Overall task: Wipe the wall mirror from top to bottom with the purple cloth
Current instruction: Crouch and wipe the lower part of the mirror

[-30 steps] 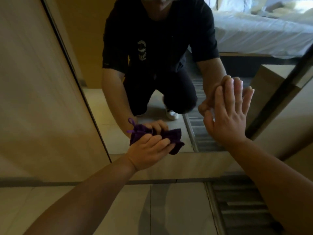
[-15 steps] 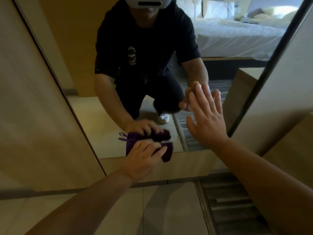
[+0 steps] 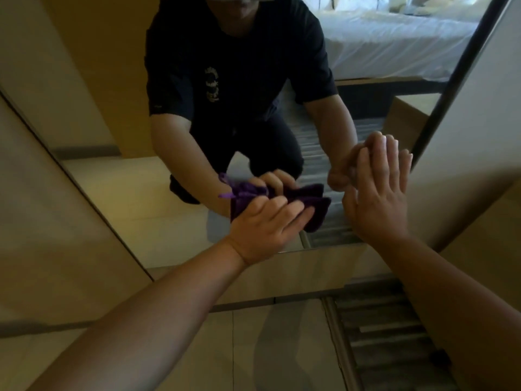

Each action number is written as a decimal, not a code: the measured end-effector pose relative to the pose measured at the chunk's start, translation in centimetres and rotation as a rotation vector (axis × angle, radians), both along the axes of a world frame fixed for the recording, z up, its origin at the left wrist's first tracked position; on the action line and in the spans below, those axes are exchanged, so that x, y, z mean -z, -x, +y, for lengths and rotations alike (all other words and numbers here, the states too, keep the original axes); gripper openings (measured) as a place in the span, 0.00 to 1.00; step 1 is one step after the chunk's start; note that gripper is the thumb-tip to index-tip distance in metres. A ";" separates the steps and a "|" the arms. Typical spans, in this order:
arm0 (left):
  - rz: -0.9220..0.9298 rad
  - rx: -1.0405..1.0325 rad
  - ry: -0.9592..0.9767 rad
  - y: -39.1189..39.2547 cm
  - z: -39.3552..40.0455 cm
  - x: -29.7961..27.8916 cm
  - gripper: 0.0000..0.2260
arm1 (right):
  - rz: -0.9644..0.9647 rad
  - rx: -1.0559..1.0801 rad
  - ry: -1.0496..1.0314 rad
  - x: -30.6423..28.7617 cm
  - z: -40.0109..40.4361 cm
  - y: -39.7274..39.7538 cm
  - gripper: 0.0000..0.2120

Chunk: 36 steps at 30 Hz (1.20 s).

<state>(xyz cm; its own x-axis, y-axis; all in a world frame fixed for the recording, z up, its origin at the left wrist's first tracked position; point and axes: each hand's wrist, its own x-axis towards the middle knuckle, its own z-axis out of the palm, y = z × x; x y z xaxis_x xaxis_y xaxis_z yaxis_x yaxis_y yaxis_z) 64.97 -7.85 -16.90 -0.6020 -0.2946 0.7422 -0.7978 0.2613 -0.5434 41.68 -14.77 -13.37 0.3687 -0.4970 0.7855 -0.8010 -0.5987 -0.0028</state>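
Note:
The wall mirror (image 3: 135,198) fills the upper middle of the view, framed by a thin dark edge. My left hand (image 3: 267,230) presses the bunched purple cloth (image 3: 317,213) flat against the glass close to the mirror's bottom edge. My right hand (image 3: 380,193) lies flat and open on the glass to the right of the cloth, fingers up, near the mirror's right edge. The glass reflects a crouching person in a dark shirt, both hands and the cloth.
Beige wall panels (image 3: 50,221) flank the mirror on the left and right. Below it is a pale skirting strip (image 3: 310,266), then tiled floor (image 3: 197,348) and striped grey carpet (image 3: 389,334) at the right. A white bed appears only as a reflection.
My left hand with the cloth has slid to the right along the lower part of the glass. The right hand stays flat on the mirror. The view has shifted slightly.

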 end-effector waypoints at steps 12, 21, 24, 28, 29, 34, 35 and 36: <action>-0.115 0.057 -0.400 0.1 2.2 9.5 0.14 | 0.017 -0.019 -0.010 -0.4 0.2 0.5 0.30; 0.307 0.092 0.056 2.8 1.2 -10.0 0.14 | -0.116 -0.072 -0.225 -2.1 2.7 4.5 0.28; 0.357 0.062 0.243 4.9 -1.2 -17.5 0.11 | -0.083 -0.018 -0.262 -1.2 2.4 5.6 0.29; 0.227 -0.023 0.233 7.2 -3.3 -17.1 0.11 | -0.031 0.000 -0.271 0.1 1.1 5.5 0.33; 0.191 -0.020 0.212 7.3 -3.3 -15.5 0.11 | -0.032 0.007 -0.258 0.4 0.8 5.5 0.34; 0.009 0.002 0.016 6.5 -2.6 -3.4 0.13 | 0.008 0.027 -0.192 1.3 -0.2 6.0 0.32; -0.019 0.012 -0.024 6.3 -2.5 -0.6 0.14 | 0.012 0.026 -0.179 1.3 -0.3 6.1 0.32; -0.042 0.022 -0.057 6.1 -2.4 2.0 0.13 | 0.012 0.026 -0.172 1.4 -0.5 6.0 0.32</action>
<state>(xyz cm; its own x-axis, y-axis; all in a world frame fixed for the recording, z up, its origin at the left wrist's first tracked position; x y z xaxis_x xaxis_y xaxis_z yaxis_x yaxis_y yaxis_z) 58.89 -10.27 -18.90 -0.6388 -0.3219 0.6987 -0.7685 0.3103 -0.5596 35.65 -15.27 -14.75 0.3627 -0.6332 0.6837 -0.8169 -0.5692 -0.0937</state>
